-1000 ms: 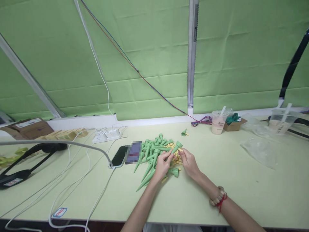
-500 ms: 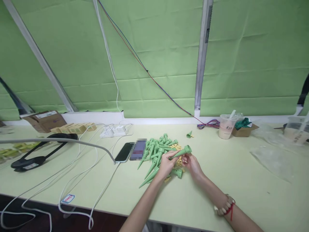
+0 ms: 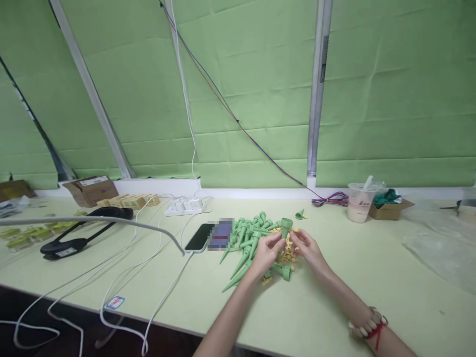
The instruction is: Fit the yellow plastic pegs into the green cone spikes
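My left hand [image 3: 267, 252] grips a green plastic watering spike [image 3: 286, 225], its wide open end tilted upward. At the right side of that end, the fingertips of my right hand [image 3: 308, 249] pinch a small yellow valve piece [image 3: 295, 229]. It meets the spike's wall; whether it sits in a hole I cannot tell. Left of my hands lies a heap of green spikes [image 3: 244, 242]. Small yellow pieces [image 3: 287, 254] are scattered beneath and between my hands. Another green spike [image 3: 284, 271] with a yellow piece at its end lies just below them.
Two phones, one dark-screened [image 3: 200, 238] and one blurred [image 3: 221, 234], lie left of the heap. White cables [image 3: 158, 297] run across the table's left half near a black headset-like band [image 3: 67, 248]. A drink cup [image 3: 359, 202] and small carton [image 3: 388, 209] stand back right.
The spike in my left hand has turned from lying slanted to standing more upright, wide end up. My right hand has brought a yellow piece to its side. The view has shifted left.
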{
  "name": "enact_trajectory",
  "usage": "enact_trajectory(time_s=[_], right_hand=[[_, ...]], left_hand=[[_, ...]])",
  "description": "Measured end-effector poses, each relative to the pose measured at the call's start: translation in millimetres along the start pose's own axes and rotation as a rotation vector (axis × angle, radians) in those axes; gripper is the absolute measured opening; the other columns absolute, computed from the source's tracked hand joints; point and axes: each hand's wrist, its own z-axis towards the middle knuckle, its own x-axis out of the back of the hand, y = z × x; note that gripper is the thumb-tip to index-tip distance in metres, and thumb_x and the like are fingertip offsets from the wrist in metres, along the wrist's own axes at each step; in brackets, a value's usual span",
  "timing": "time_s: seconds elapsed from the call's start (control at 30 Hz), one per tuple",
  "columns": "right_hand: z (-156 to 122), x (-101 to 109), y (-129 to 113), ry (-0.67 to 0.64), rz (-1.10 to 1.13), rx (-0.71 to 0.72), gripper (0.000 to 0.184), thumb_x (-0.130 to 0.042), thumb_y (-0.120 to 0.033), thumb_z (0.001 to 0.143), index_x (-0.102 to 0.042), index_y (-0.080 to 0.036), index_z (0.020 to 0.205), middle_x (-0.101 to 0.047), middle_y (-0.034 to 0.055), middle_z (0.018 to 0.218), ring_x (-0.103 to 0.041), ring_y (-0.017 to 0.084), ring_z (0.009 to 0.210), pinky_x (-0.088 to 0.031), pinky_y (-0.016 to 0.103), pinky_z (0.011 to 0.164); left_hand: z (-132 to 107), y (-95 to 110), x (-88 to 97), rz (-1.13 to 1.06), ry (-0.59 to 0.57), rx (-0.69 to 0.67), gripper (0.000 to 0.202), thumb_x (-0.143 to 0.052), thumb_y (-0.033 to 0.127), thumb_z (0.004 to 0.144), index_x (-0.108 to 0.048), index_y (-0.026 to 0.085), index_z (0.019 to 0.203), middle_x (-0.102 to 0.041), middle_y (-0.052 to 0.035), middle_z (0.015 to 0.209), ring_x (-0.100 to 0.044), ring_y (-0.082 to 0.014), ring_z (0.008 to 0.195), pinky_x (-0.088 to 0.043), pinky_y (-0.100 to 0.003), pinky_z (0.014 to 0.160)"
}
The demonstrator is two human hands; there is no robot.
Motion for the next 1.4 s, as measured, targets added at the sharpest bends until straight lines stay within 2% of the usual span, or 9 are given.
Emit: enact_trajectory(time_s=[0.1,0.2,0.43,0.63,0.87,1.0,1.1,1.23,1.4], right_hand=[[1.6,4.8,2.3,-0.035,0.079,-0.090,0.043,-0.074,-0.046,0.056,-0.067,-0.017,0.086,-0.066,0.0069,0.086,-0.061,0.017,0.070,-0.050,0.027,0.057],[2.9,9.1,7.9,-0.031,0.107,-0.116,0.040,-0.076,-0.043,0.055,-0.069,-0.017,0.085,-0.068,0.0067,0.084,-0.063,0.018,0.077,-0.051,0.028,0.065],[7.2,10.1,10.9,0.074,-0.045,0.061,0.041,-0.077,-0.044,0.050,-0.069,-0.014,0.077,-0.070,0.0083,0.078,-0.064,0.021,0.070,-0.051,0.029,0.056],[9.7,8.8,6.2,0.190,0.106,-0.023,0.036,-0.074,-0.045,0.054,-0.068,-0.015,0.074,-0.069,0.0059,0.075,-0.064,0.017,0.067,-0.053,0.028,0.062],[8.4,4.0,2.4,0.100,0.177,-0.035,0.039,-0.077,-0.045,0.050,-0.065,-0.015,0.072,-0.067,0.0036,0.067,-0.064,0.015,0.060,-0.054,0.029,0.065],[5.6,3.9,1.1,0.089,0.126,-0.051,0.041,-0.078,-0.044,0.048,-0.066,-0.014,0.074,-0.068,0.0038,0.068,-0.063,0.014,0.062,-0.052,0.028,0.066],[3.0,4.1,0.8,0.067,0.101,-0.025,0.038,-0.078,-0.044,0.048,-0.066,-0.015,0.069,-0.067,0.0024,0.066,-0.062,0.014,0.062,-0.050,0.027,0.066],[1.7,2.3,1.6,0.018,0.047,-0.005,0.037,-0.076,-0.047,0.049,-0.065,-0.016,0.064,-0.064,0.0008,0.060,-0.059,0.013,0.057,-0.048,0.026,0.059],[4.4,-0.4,3.1,0.016,-0.006,0.061,0.039,-0.075,-0.050,0.047,-0.062,-0.015,0.060,-0.063,0.0015,0.060,-0.058,0.013,0.057,-0.047,0.027,0.060]], left_hand=[[0.3,-5.3,0.5,-0.053,-0.031,0.068,0.041,-0.053,0.045,0.076,-0.067,0.014,0.099,-0.063,-0.0060,0.067,-0.054,-0.0128,0.052,-0.044,-0.027,0.055],[-0.4,-10.8,-1.7,-0.101,-0.076,0.133,0.042,-0.054,0.047,0.075,-0.066,0.015,0.100,-0.058,-0.0027,0.057,-0.053,-0.0124,0.047,-0.042,-0.026,0.051],[0.2,-13.2,-6.4,-0.262,-0.097,0.221,0.042,-0.060,0.050,0.069,-0.065,0.013,0.088,-0.061,-0.0035,0.067,-0.058,-0.0129,0.051,-0.045,-0.026,0.053],[4.0,-11.3,-2.6,-0.282,-0.002,0.204,0.041,-0.061,0.048,0.069,-0.063,0.011,0.087,-0.066,-0.0100,0.089,-0.062,-0.0148,0.059,-0.045,-0.024,0.053],[7.3,-18.3,-5.0,-0.157,-0.014,0.154,0.047,-0.061,0.045,0.070,-0.062,0.011,0.101,-0.067,-0.0064,0.071,-0.056,-0.0103,0.047,-0.036,-0.019,0.043],[7.0,-19.5,-5.3,-0.145,-0.004,0.154,0.046,-0.064,0.044,0.068,-0.063,0.012,0.101,-0.067,-0.0074,0.079,-0.058,-0.0108,0.049,-0.035,-0.019,0.042],[6.0,-16.7,-5.5,-0.158,0.022,0.159,0.043,-0.064,0.045,0.068,-0.063,0.011,0.094,-0.067,-0.0084,0.085,-0.059,-0.0109,0.050,-0.036,-0.019,0.042],[5.6,-14.7,-6.1,-0.149,0.036,0.175,0.039,-0.062,0.049,0.068,-0.058,0.010,0.071,-0.065,-0.0052,0.070,-0.059,-0.0110,0.048,-0.033,-0.018,0.038],[4.8,-13.7,-6.8,-0.209,0.052,0.227,0.040,-0.062,0.051,0.066,-0.051,0.013,0.063,-0.058,0.0002,0.053,-0.055,-0.0101,0.040,-0.031,-0.019,0.036]])
